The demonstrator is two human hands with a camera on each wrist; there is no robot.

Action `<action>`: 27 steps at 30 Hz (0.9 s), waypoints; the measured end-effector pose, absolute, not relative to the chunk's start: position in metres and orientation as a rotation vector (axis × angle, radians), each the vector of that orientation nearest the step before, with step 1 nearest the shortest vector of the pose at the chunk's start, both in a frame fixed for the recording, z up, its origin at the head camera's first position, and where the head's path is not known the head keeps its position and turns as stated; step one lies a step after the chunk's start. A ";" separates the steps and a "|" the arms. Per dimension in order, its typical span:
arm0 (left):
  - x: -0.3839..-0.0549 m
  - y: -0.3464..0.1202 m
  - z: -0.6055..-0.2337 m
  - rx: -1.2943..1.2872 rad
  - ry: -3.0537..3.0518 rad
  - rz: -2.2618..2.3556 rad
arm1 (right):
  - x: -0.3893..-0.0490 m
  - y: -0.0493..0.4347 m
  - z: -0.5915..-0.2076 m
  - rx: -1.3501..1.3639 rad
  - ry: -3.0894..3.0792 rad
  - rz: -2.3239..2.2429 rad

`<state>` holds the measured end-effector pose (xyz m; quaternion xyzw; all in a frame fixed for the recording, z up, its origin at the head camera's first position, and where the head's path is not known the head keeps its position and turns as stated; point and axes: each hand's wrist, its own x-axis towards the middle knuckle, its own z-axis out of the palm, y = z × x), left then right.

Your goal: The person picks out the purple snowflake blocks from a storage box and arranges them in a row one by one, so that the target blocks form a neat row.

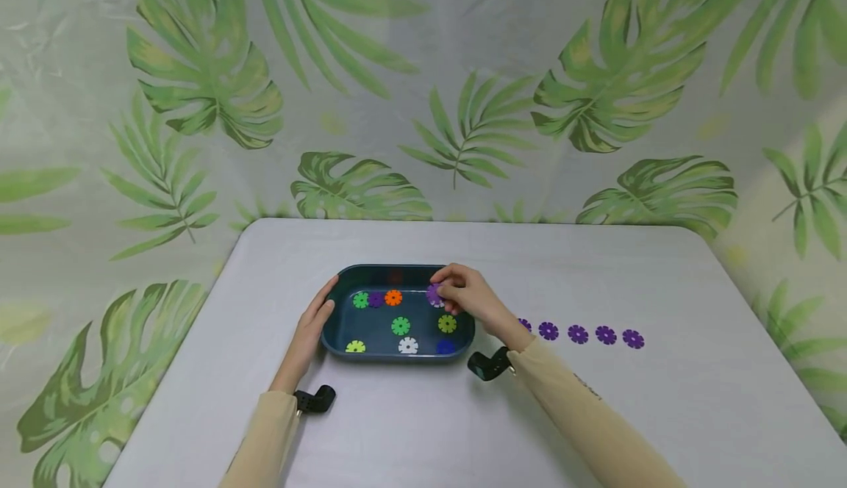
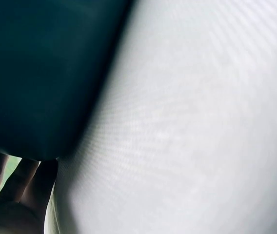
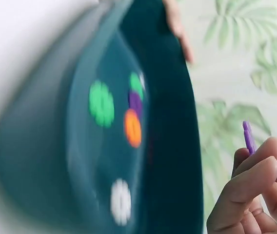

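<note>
My right hand [image 1: 468, 297] pinches a purple notched disc [image 1: 434, 295] between thumb and fingers, above the right part of a dark teal tray [image 1: 351, 356]. In the right wrist view the purple disc [image 3: 248, 136] stands edge-on at the fingertips. My left hand [image 1: 311, 330] rests along the tray's left side, its straight fingers [image 2: 19, 180] against the outer wall in the left wrist view. Inside lie green discs [image 1: 400, 325], a purple one [image 1: 376, 299], an orange one [image 1: 393, 298], a white one [image 1: 408, 345], a blue one [image 1: 446, 346] and yellowish ones [image 1: 447, 324].
Right of the tray, several purple discs [image 1: 578, 334] lie in a row on the white table [image 1: 562, 414], the nearest partly behind the right wrist. Each wrist wears a black camera [image 1: 488, 364]. A leaf-patterned curtain [image 1: 370, 106] hangs behind the table.
</note>
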<state>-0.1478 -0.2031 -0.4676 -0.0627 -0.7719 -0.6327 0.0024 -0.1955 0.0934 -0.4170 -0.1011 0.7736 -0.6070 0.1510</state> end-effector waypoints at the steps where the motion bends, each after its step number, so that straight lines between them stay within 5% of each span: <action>1: -0.148 -0.203 -0.468 -0.203 -2.417 -1.985 | -0.196 0.105 -0.416 -0.260 2.234 -1.742; 15: -0.160 -0.211 -0.499 -0.162 -2.418 -1.944 | -0.169 0.302 -0.444 0.131 2.453 -1.672; 27: -0.147 -0.203 -0.468 -0.183 -2.436 -1.981 | -0.135 0.408 -0.477 0.341 2.594 -1.516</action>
